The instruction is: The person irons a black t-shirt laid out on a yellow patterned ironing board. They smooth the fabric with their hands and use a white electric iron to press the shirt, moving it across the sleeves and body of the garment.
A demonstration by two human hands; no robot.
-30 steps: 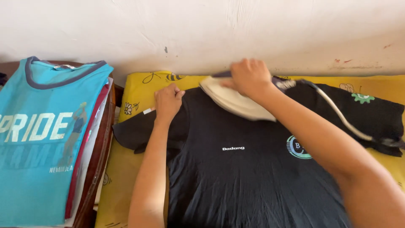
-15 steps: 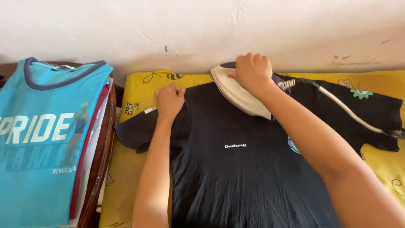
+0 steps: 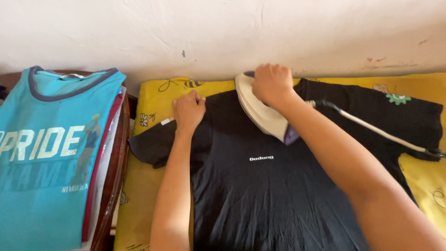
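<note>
Iron (image 3: 260,109) in right hand (image 3: 272,83) moved up to collar; left hand (image 3: 188,109) unmoved.

surface: yellow padded cloth (image 3: 148,107) with bee prints, against wall | on it: black T-shirt (image 3: 260,195) spread flat, centre | 9 o'clock: wooden chair (image 3: 111,186) bearing stacked teal shirt (image 3: 46,153)
</note>
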